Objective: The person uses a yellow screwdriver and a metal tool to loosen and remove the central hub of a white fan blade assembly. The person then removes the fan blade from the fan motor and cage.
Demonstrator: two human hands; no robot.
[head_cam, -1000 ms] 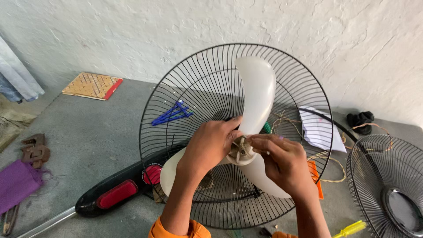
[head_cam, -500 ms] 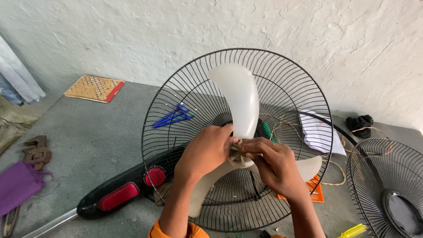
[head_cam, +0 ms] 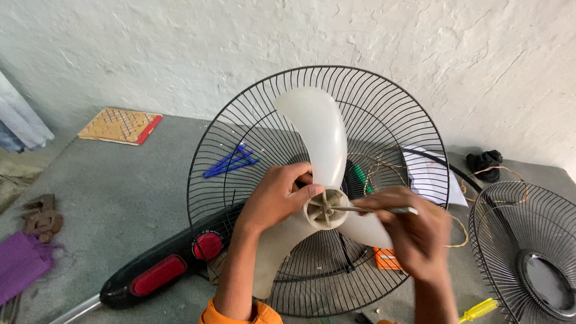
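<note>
The white three-bladed fan blade (head_cam: 321, 156) sits in the black wire rear guard (head_cam: 252, 120), which stands propped on the grey floor (head_cam: 120, 186) against the whitewashed wall, and the work is at its hub (head_cam: 327, 209). The left hand (head_cam: 273, 198) is curled round the blade root, thumb and fingers closed against the hub's edge, wrist bent and forearm rising from the bottom of the view. The right hand (head_cam: 414, 231) is blurred; it pinches a thin metal tool (head_cam: 384, 210), held level with its tip at the hub's centre. To do this well, I'd judge the left hand should lock the blade so it cannot spin, while the right keeps the tool in line with the shaft and works gently, lest it slip off and scar the plastic. A second guard (head_cam: 528, 252) lies flat to the right.
</note>
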